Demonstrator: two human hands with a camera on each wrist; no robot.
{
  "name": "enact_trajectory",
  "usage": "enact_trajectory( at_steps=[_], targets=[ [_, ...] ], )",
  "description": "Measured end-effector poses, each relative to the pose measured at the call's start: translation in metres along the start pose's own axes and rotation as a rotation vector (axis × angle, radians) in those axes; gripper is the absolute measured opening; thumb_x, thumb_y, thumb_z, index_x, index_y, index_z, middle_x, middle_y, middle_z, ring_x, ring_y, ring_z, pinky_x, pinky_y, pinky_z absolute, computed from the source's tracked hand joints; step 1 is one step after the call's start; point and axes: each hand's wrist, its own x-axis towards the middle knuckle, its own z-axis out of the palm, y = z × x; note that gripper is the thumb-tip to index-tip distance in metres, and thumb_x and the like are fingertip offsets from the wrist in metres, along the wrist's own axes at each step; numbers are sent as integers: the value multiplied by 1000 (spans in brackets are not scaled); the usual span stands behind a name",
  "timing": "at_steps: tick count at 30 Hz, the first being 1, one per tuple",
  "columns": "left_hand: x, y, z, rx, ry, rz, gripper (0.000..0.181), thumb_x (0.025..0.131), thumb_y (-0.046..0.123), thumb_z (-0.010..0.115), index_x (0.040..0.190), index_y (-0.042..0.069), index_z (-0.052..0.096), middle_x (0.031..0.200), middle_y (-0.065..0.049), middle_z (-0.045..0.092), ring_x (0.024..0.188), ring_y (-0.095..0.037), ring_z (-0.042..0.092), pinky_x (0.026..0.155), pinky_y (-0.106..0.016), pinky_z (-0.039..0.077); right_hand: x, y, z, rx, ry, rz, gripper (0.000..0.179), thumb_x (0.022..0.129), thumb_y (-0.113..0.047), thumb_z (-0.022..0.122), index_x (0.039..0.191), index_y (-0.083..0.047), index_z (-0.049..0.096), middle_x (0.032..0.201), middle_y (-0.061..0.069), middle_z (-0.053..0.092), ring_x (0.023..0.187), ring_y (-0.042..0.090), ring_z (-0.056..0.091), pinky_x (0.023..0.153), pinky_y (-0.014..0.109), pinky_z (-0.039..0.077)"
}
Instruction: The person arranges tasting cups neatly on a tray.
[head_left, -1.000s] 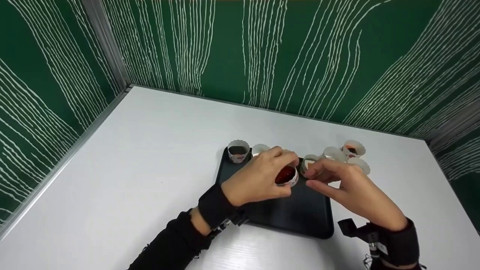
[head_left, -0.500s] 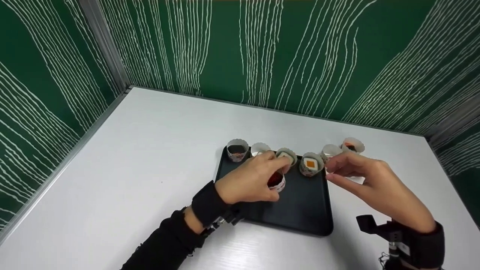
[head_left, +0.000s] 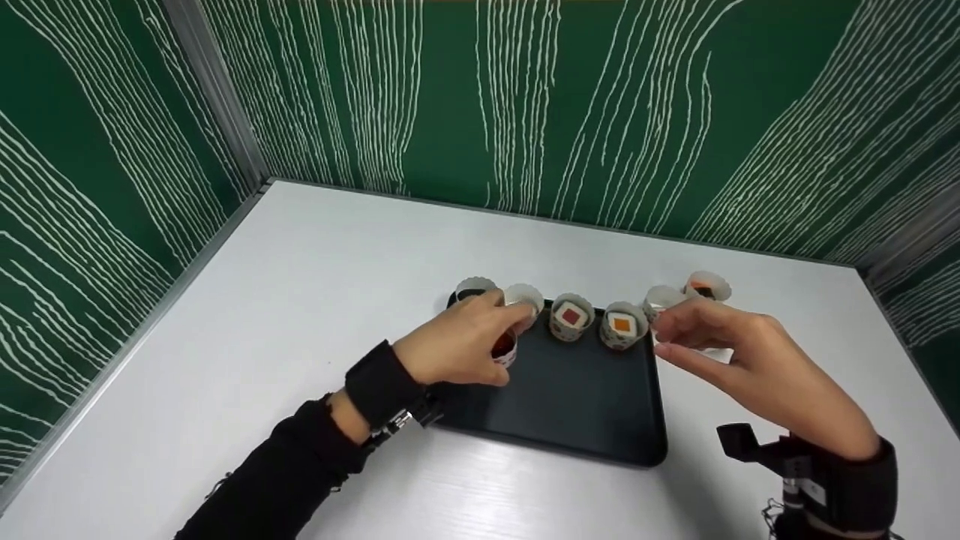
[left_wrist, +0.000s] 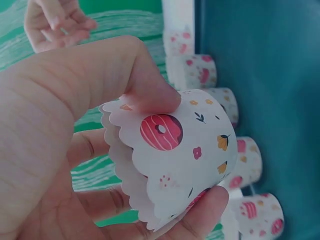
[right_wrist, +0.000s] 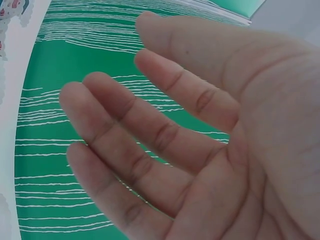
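Observation:
My left hand [head_left: 454,337] grips a white paper baking cup [left_wrist: 190,135], patterned with doughnuts and flowers, over the left part of the black tray [head_left: 585,409]. In the left wrist view its thumb presses one side and fingers curl round the other; the head view shows something dark red inside. Along the tray's back edge stand several similar cups, among them one with a red-centred white square [head_left: 570,316] and one with an orange-centred square [head_left: 622,328]. Beyond the tray's right edge my right hand [head_left: 742,352] hovers with fingers relaxed, holding nothing.
Right of the tray, on the white table [head_left: 360,262], stand a pale cup [head_left: 661,298] and a cup with orange and dark contents [head_left: 706,286]. A green wall [head_left: 442,112] with wavy white lines rises behind the table.
My left hand has carried its cup leftward across the tray, uncovering the red-centred cup. My right hand has drawn back to the right from the orange-centred cup.

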Motion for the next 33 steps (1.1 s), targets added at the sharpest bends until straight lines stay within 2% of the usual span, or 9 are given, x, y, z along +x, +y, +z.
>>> enact_trajectory(
  at_steps=[4,11,16,22,26,30,33],
  targets=[
    [-1,-9,2,23,-31,-42,62,78,16,89,133,14,60,116,-13,61,99,-26,61,82,-42,55,0,0,0,0,-2,-3,16,100,-20,78,113,-29,74,107,-11,76,97,0,75,83,11,56],
    [-3,-27,9,29,-65,-106,55,78,12,88,127,12,62,114,-15,61,98,-28,60,84,-44,57,0,1,0,-2,-1,-18,17,100,-19,78,113,-30,74,108,-11,76,96,0,75,83,11,56],
    [-4,-38,16,30,-68,-98,50,77,12,90,119,10,63,110,-15,62,95,-28,60,81,-44,56,0,0,0,0,3,-40,19,100,-17,78,113,-29,74,106,-12,77,92,2,75,83,12,55],
    [-5,-42,25,33,-61,-87,50,76,14,92,117,10,64,111,-12,65,98,-26,61,83,-44,57,-1,2,2,-6,13,-75,20,99,-13,78,112,-28,75,104,-13,77,89,2,75,82,11,55],
    [-4,-42,30,32,-51,-92,50,75,13,92,116,10,65,120,-16,67,104,-29,65,88,-47,59,-1,4,3,-6,14,-68,21,98,-12,79,113,-26,75,105,-12,77,89,1,74,82,11,55],
    [-4,-42,34,34,-54,-107,51,75,13,92,117,11,64,140,-25,64,117,-36,68,96,-52,60,-1,6,2,-15,10,-45,20,98,-13,79,113,-26,76,105,-11,78,89,1,74,82,10,54],
    [-3,-41,35,36,-56,-112,52,75,14,93,118,11,65,143,-28,62,118,-37,68,97,-52,60,-2,7,-1,-25,17,-26,19,98,-14,79,112,-26,76,102,-10,78,88,0,73,82,9,53]
  ],
)
